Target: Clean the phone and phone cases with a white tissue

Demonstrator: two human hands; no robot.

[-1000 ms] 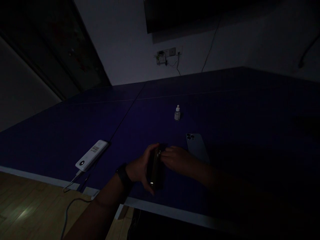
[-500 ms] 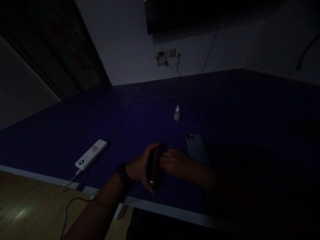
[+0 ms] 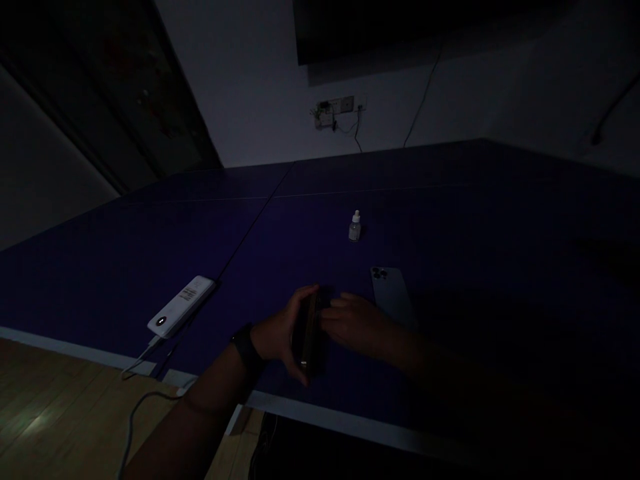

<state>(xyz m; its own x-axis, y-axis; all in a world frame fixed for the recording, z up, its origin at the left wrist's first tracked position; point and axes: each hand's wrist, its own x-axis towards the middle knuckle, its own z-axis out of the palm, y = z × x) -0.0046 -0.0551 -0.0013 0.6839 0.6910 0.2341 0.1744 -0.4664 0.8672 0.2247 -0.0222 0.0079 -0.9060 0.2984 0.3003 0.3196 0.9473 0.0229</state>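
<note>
My left hand is closed around the edges of a dark, phone-shaped slab, tilted up on its side above the table. A black watch sits on that wrist. My right hand is just right of the slab, its fingers curled and pressed together near the slab's face. Whether the fingertips touch it or pinch something small is lost in the dark. Beyond my right hand a bluish smartphone lies with its camera side up, partly covered by my forearm. A small dropper bottle with a white cap stands upright farther back.
A white power bank lies at the left on the dark blue table, its cable hanging over the front edge. Wall sockets with plugged-in cords are behind the table. Above them hangs a dark screen.
The camera view has shifted slightly. My right hand is a touch higher at the knuckles, while my left hand keeps the slab in nearly the same pose.
</note>
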